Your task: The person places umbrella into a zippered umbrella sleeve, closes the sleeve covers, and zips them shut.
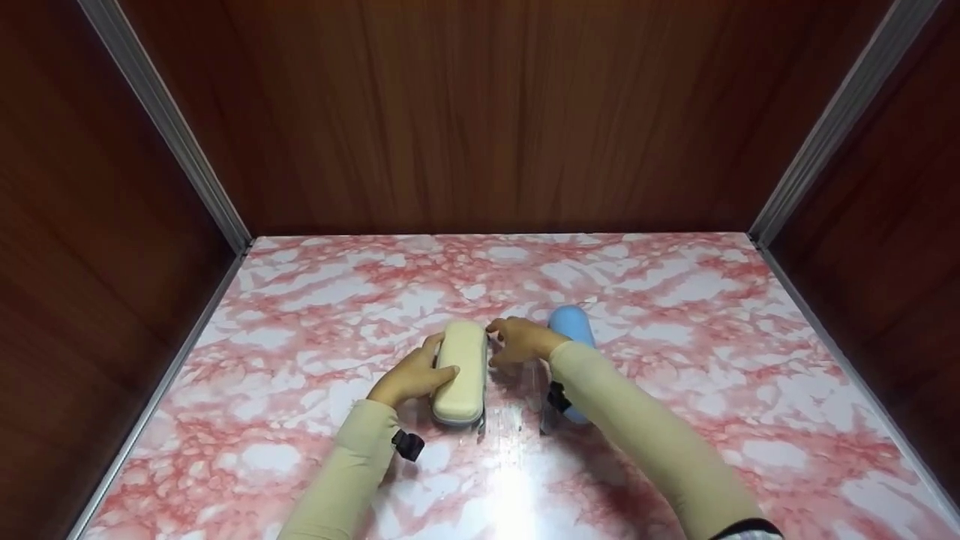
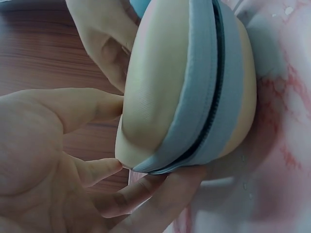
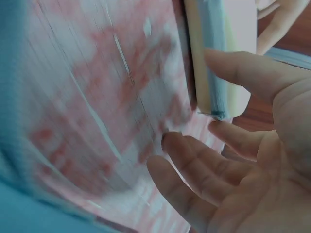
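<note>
A cream zippered hard case [image 1: 463, 367] lies lengthwise on the table, its grey-blue zipper band [image 2: 199, 87] running along the side. My left hand [image 1: 416, 373] grips the case from the left, thumb over the top and fingers against its side. At its far right edge is my right hand [image 1: 521, 339], fingers bent and spread. In the right wrist view, the right thumb [image 3: 233, 68] overlaps the zipper band and the index finger [image 3: 238, 138] is near the dark zipper end [image 3: 218, 115]; whether they touch is unclear. No pinch shows there.
A blue case [image 1: 571, 324] lies to the right, partly hidden under my right forearm. The table [image 1: 300, 300] has a red-and-white marbled top. Brown wood panels [image 1: 495, 112] with metal corner strips stand at the back and both sides.
</note>
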A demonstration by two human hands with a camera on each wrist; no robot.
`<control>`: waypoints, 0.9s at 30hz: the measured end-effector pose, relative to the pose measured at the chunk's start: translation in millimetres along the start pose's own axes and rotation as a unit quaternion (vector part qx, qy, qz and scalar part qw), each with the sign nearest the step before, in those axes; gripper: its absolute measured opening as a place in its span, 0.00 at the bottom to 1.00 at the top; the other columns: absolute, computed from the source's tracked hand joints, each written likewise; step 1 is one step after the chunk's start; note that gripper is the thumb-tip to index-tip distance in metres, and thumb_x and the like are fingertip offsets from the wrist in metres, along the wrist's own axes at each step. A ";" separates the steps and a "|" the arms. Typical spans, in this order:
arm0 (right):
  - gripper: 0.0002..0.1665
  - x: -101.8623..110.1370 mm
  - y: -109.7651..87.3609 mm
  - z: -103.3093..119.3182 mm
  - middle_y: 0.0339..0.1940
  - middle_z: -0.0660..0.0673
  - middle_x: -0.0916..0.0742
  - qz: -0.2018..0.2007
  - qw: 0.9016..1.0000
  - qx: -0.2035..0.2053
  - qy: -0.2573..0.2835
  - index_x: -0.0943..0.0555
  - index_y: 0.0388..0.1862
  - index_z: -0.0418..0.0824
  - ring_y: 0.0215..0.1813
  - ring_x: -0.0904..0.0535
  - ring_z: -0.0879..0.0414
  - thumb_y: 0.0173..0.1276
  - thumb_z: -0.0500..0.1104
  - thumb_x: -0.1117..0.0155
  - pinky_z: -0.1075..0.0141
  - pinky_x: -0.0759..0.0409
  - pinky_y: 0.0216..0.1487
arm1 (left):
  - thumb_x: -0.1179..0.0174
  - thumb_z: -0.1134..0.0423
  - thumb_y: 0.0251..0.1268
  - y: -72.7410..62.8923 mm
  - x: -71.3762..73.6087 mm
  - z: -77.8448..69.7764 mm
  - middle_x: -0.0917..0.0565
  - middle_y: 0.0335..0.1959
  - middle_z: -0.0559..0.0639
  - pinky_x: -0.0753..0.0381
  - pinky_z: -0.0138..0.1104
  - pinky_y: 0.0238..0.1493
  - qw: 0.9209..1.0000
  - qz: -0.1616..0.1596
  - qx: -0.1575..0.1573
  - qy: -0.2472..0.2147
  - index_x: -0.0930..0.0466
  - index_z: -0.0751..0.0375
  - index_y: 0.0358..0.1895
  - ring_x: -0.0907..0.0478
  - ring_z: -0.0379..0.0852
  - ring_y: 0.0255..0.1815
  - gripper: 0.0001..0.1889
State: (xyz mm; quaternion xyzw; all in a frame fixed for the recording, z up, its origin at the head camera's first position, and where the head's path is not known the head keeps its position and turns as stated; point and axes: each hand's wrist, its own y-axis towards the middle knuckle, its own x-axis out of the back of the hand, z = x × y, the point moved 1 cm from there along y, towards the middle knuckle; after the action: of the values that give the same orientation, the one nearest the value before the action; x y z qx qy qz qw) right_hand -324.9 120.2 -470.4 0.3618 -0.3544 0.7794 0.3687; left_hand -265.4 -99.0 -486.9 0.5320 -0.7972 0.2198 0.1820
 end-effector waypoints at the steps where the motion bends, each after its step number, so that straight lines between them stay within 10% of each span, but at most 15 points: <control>1: 0.38 0.6 2.8 1.0 0.58 0.34 0.19 -0.003 1.000 0.002 -0.012 0.29 0.70 0.34 0.60 0.23 0.41 0.64 0.44 0.29 0.52 0.25 0.60 | 0.39 0.61 0.70 0.3 -0.2 -0.3 0.27 0.63 0.71 0.26 0.51 0.58 1.000 -0.001 -0.001 -0.002 0.47 0.64 0.78 0.24 0.60 0.57 0.38; 7: 0.04 0.5 16.8 1.4 0.24 0.47 0.22 -0.029 0.998 0.020 -0.049 0.21 0.29 0.35 0.30 0.28 0.54 0.61 0.36 0.36 0.63 0.28 0.33 | 0.39 0.62 0.69 1.0 -0.5 -2.2 0.27 0.63 0.72 0.25 0.51 0.57 1.000 -0.002 -0.007 -0.007 0.47 0.67 0.77 0.24 0.60 0.56 0.38; 9: 0.09 -0.4 20.0 0.2 0.19 0.50 0.28 -0.035 0.998 0.021 -0.042 0.26 0.22 0.38 0.25 0.34 0.56 0.59 0.35 0.37 0.64 0.35 0.28 | 0.39 0.61 0.69 0.1 -0.2 -2.4 0.27 0.63 0.72 0.25 0.51 0.57 1.000 -0.001 -0.003 -0.005 0.47 0.67 0.77 0.24 0.60 0.57 0.38; 27: 0.10 1.4 17.0 -0.2 0.33 0.44 0.14 -0.104 0.994 -0.010 -0.014 0.14 0.36 0.37 0.36 0.21 0.51 0.71 0.41 0.40 0.56 0.21 0.44 | 0.39 0.61 0.68 0.1 0.4 -3.1 0.25 0.61 0.72 0.24 0.49 0.55 1.000 -0.006 0.007 0.017 0.46 0.67 0.77 0.23 0.58 0.53 0.38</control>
State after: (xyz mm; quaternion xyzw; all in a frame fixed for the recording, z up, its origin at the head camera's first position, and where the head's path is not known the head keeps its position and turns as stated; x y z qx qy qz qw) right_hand -339.7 112.7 -474.2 0.4037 -0.3280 0.7281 0.4465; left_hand -265.4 -97.6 -484.1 0.5343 -0.7891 0.2336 0.1931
